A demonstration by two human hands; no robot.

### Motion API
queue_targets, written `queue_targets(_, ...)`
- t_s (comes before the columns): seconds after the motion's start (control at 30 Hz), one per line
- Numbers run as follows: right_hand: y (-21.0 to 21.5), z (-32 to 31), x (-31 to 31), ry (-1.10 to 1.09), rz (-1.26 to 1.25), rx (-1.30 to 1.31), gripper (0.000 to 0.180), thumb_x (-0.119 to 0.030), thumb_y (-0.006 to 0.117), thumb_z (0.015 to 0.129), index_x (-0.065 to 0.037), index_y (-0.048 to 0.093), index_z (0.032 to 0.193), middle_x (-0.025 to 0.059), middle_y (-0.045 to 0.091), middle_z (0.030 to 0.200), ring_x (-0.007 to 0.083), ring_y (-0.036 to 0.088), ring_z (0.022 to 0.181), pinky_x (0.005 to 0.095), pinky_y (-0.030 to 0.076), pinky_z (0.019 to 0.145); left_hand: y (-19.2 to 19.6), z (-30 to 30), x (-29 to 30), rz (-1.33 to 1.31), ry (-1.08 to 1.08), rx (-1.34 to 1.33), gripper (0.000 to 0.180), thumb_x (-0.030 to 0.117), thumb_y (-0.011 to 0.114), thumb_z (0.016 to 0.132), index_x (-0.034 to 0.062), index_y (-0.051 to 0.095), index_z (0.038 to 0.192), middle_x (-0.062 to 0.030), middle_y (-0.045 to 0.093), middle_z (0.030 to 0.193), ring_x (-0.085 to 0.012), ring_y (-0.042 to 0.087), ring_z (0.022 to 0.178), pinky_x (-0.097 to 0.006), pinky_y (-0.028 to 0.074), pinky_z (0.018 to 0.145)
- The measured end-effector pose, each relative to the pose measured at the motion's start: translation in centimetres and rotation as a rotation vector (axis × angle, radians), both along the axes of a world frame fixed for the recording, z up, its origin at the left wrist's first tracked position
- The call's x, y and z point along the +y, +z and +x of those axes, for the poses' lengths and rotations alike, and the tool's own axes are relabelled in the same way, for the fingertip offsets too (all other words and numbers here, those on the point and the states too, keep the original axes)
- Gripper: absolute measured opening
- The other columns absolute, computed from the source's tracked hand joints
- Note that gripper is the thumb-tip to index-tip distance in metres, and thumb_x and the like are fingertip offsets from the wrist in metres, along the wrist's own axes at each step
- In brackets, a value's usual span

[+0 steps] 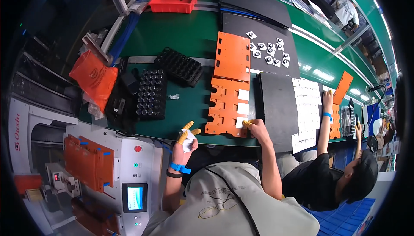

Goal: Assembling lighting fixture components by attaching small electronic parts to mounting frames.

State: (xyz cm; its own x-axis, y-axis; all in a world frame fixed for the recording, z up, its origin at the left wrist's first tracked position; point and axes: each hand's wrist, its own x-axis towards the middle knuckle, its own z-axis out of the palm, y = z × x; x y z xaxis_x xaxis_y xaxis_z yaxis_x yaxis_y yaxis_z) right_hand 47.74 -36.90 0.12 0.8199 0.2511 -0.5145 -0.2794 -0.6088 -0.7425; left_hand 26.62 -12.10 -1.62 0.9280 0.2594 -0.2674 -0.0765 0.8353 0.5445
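My left hand (pixel 185 143), with yellow finger cots and a blue wrist strap, holds a small stack of white square pieces (pixel 188 143) above the near edge of the green belt. My right hand (pixel 255 128) presses a white square piece (pixel 242 122) into the lowest slot of an orange fixture plate (pixel 224 106). Two more white squares sit in the slots above it. A second orange plate (pixel 233 56) lies just beyond.
Two black cell trays (pixel 152 93) (pixel 179 66) lie left of the plates. A black mat (pixel 278 106) and rows of white squares (pixel 307 106) lie to the right, where a co-worker's hand (pixel 327 98) rests. A red bin (pixel 174 1) stands far back; a machine with screen (pixel 134 197) is lower left.
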Motion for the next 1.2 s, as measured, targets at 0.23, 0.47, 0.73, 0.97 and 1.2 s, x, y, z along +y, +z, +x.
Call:
queue_targets(0.23, 1.7, 2.1, 0.5, 0.207, -0.121, 0.055, 0.032, -0.016, 0.067, 0.089, 0.013, 0.07, 0.103, 0.0161, 0.07, 0.083, 0.021, 0.068, 0.066, 0.0333, 0.056, 0.056, 0.0, -0.4, -0.5, -0.008, -0.008, -0.013, 0.053, 0.031, 0.056, 0.1, 0.0077, 0.042, 0.145, -0.0139, 0.062, 0.125, -0.0085, 0.048, 0.064, -0.023, 0.037, 0.059)
queue_targets(0.47, 0.1, 2.4, 0.9, 0.136, -0.087, 0.107, 0.029, -0.013, 0.066, 0.09, 0.014, 0.07, 0.102, 0.0147, 0.07, 0.082, 0.0224, 0.07, 0.069, 0.0349, 0.059, 0.055, -0.3, -0.1, -0.1, 0.013, 0.003, -0.006, 0.047, 0.023, 0.057, 0.098, 0.0055, 0.046, 0.14, -0.0128, 0.063, 0.122, -0.0083, 0.047, 0.065, -0.024, 0.037, 0.059)
queue_targets(0.73, 5.0, 2.3, 3.5, 0.305, -0.484, 0.029, 0.046, -0.033, 0.07, 0.087, 0.012, 0.068, 0.082, 0.0218, 0.065, 0.067, 0.032, 0.07, 0.061, 0.0382, 0.056, 0.058, -0.3, 0.2, 1.8, -0.136, -0.012, -0.048, 0.045, 0.014, 0.059, 0.096, 0.0048, 0.048, 0.139, -0.008, 0.064, 0.109, -0.005, 0.043, 0.064, -0.022, 0.034, 0.057)
queue_targets(0.97, 10.4, 0.9, 13.5, 0.578, -0.087, -0.381, 0.03, -0.025, 0.071, 0.092, 0.005, 0.068, 0.09, 0.0101, 0.058, 0.063, 0.0168, 0.047, 0.052, 0.0345, 0.041, 0.052, 0.5, -1.5, 4.0, 0.019, 0.154, 0.002, 0.044, 0.013, 0.068, 0.091, 0.0089, 0.057, 0.133, -0.0129, 0.063, 0.125, -0.0036, 0.04, 0.066, -0.019, 0.033, 0.058)
queue_targets(1.2, 5.6, -1.4, 29.8, 0.623, 0.252, -0.808, 0.025, -0.023, 0.075, 0.081, -0.002, 0.068, 0.093, 0.0181, 0.067, 0.087, 0.037, 0.067, 0.077, 0.0454, 0.054, 0.068, 1.1, -5.8, 4.7, 0.163, 0.253, 0.135, 0.047, 0.015, 0.068, 0.088, 0.0051, 0.059, 0.133, -0.0021, 0.068, 0.109, -0.0011, 0.051, 0.074, -0.016, 0.035, 0.056)
